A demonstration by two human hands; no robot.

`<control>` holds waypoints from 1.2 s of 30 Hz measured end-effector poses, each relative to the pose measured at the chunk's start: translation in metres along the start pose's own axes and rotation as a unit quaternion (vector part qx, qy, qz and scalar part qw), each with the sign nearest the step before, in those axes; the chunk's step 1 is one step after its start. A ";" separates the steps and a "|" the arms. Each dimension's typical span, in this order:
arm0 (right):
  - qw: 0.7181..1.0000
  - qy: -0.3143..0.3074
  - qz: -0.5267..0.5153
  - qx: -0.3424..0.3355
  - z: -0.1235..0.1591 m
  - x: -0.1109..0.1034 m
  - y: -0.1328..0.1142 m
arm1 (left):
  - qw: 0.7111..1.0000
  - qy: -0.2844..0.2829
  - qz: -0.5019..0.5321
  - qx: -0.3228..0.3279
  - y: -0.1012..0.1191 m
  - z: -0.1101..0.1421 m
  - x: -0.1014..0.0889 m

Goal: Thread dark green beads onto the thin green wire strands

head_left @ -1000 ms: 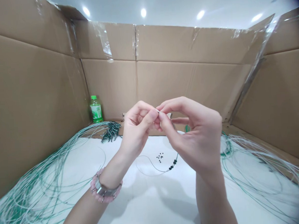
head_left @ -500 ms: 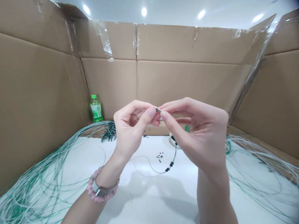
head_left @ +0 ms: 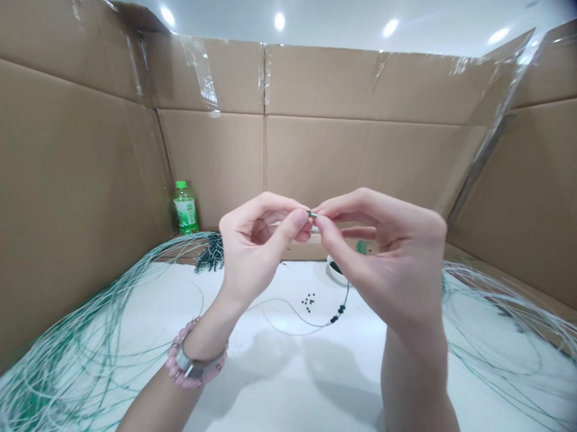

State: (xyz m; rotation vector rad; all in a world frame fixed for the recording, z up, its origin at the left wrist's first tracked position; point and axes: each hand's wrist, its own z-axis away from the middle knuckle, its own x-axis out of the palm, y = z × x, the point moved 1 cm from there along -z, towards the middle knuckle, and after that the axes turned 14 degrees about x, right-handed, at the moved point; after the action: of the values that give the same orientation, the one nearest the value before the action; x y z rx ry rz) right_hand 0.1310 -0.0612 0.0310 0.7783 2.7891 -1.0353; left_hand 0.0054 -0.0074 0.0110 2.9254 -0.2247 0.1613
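My left hand (head_left: 256,247) and my right hand (head_left: 391,252) meet above the white table, their fingertips pinching a small metal piece (head_left: 310,213) on the end of a thin wire (head_left: 294,315). The wire hangs down in a loop, with several black beads (head_left: 339,313) strung on it. Several loose black beads (head_left: 309,301) lie on the table below my hands. Just behind them is a small white dish (head_left: 335,269) holding dark beads, partly hidden by my right hand.
Large tangles of green-and-white wire (head_left: 54,363) spread along the left and right of the table. A bunch of beaded wire ends (head_left: 209,253) lies at the back, near a green-capped plastic bottle (head_left: 185,208). Cardboard walls (head_left: 362,154) surround the table. A pink beaded bracelet and watch (head_left: 194,363) circle my left wrist.
My hands have shifted slightly right, with the pinched piece. The beaded wire has swung right, and the white dish, hidden a second ago, now shows beyond my right hand.
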 end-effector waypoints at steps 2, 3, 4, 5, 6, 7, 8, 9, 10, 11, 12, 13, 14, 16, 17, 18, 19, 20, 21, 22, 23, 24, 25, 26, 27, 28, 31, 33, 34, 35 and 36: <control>1.000 0.003 0.010 0.000 0.000 -0.001 0.000 | 1.000 -0.007 -0.022 0.012 0.001 0.000 0.000; 1.000 0.004 0.011 -0.001 0.000 -0.001 0.000 | 0.999 -0.010 -0.026 0.016 0.002 -0.001 0.000; 1.000 0.003 0.009 -0.001 0.000 -0.001 0.001 | 0.999 -0.012 -0.028 0.020 0.002 -0.001 0.000; 1.000 0.003 0.006 -0.001 0.000 -0.001 0.001 | 0.999 -0.013 -0.029 0.022 0.002 -0.001 0.000; 1.000 0.001 0.003 -0.001 -0.001 -0.001 0.001 | 0.999 -0.014 -0.030 0.024 0.002 -0.001 0.000; 1.000 -0.001 0.002 -0.001 -0.001 0.000 0.001 | 0.999 -0.014 -0.030 0.025 0.002 -0.001 0.000; 1.000 -0.001 0.002 0.000 -0.001 0.000 0.001 | 0.999 -0.015 -0.030 0.025 0.002 -0.002 0.000; 1.000 -0.001 0.003 0.001 -0.002 -0.001 0.002 | 0.999 -0.016 -0.030 0.025 0.002 -0.002 0.000; 1.000 0.000 0.006 0.003 -0.002 -0.001 0.002 | 0.999 -0.017 -0.030 0.024 0.001 -0.002 0.000; 1.000 0.002 0.008 0.003 -0.002 -0.001 0.002 | 0.999 -0.018 -0.031 0.023 0.001 -0.002 0.000; 1.000 0.001 0.012 0.004 -0.002 -0.001 0.002 | 0.999 -0.020 -0.031 0.022 0.001 -0.002 0.000; 1.000 0.001 0.016 0.003 -0.002 -0.002 0.002 | 0.999 -0.022 -0.033 0.020 0.001 -0.002 0.000; 1.000 -0.001 0.021 0.001 -0.002 -0.002 0.002 | 0.999 -0.024 -0.034 0.018 0.001 -0.002 0.000; 0.999 -0.005 0.034 -0.001 -0.002 -0.003 0.002 | 0.999 -0.028 -0.034 0.016 0.000 -0.001 0.000; 0.999 -0.007 0.040 -0.001 -0.002 -0.003 0.001 | 0.999 -0.030 -0.033 0.015 0.000 0.000 0.000; 0.999 -0.009 0.045 0.000 -0.002 -0.004 0.001 | 0.999 -0.034 -0.032 0.015 -0.001 0.000 0.000; 0.999 -0.011 0.049 0.003 -0.003 -0.004 0.002 | 0.998 -0.041 -0.032 0.015 -0.002 0.000 -0.001; 0.999 -0.014 0.051 0.005 -0.003 -0.004 0.002 | 0.998 -0.052 -0.035 0.018 -0.002 0.000 -0.001; 0.998 -0.017 0.053 0.006 -0.003 -0.005 0.002 | 0.997 -0.065 -0.040 0.023 -0.002 0.000 -0.002; 0.998 -0.020 0.053 0.005 -0.003 -0.005 0.002 | 0.995 -0.078 -0.046 0.030 -0.003 0.000 -0.003; 0.998 -0.025 0.053 0.005 -0.004 -0.006 0.003 | 0.994 -0.090 -0.055 0.037 -0.002 0.000 -0.004; 0.998 -0.029 0.052 0.004 -0.004 -0.006 0.003 | 0.992 -0.100 -0.063 0.043 -0.002 -0.001 -0.006; 0.998 -0.032 0.049 0.003 -0.005 -0.007 0.004 | 0.991 -0.107 -0.071 0.049 -0.002 -0.002 -0.007; 0.998 -0.035 0.045 0.004 -0.005 -0.007 0.005 | 0.989 -0.113 -0.077 0.053 -0.001 -0.002 -0.008; 0.998 -0.036 0.041 0.007 -0.005 -0.008 0.006 | 0.988 -0.119 -0.084 0.056 -0.001 -0.003 -0.008; 0.999 -0.036 0.036 0.010 -0.006 -0.008 0.006 | 0.986 -0.124 -0.090 0.059 0.000 -0.003 -0.009; 0.999 -0.045 0.019 0.024 -0.006 -0.009 0.007 | 0.980 -0.137 -0.120 0.083 0.001 -0.004 -0.009; 0.998 -0.060 0.009 0.035 -0.006 -0.008 0.005 | 0.969 -0.144 -0.159 0.121 0.001 -0.004 -0.009; 0.997 -0.065 0.006 0.041 -0.006 -0.007 0.004 | 0.961 -0.148 -0.182 0.144 0.002 -0.004 -0.009; 0.997 -0.068 0.005 0.045 -0.006 -0.006 0.004 | 0.953 -0.149 -0.205 0.168 0.002 -0.004 -0.009; 0.997 -0.067 0.005 0.048 -0.006 -0.005 0.003 | 0.946 -0.149 -0.222 0.185 0.002 -0.004 -0.009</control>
State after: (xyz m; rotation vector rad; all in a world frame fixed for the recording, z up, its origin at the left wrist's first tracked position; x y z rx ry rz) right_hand 0.1374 -0.0581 0.0348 0.7030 2.6374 -1.1807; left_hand -0.0041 -0.0073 0.0138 3.2621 0.4769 -0.3471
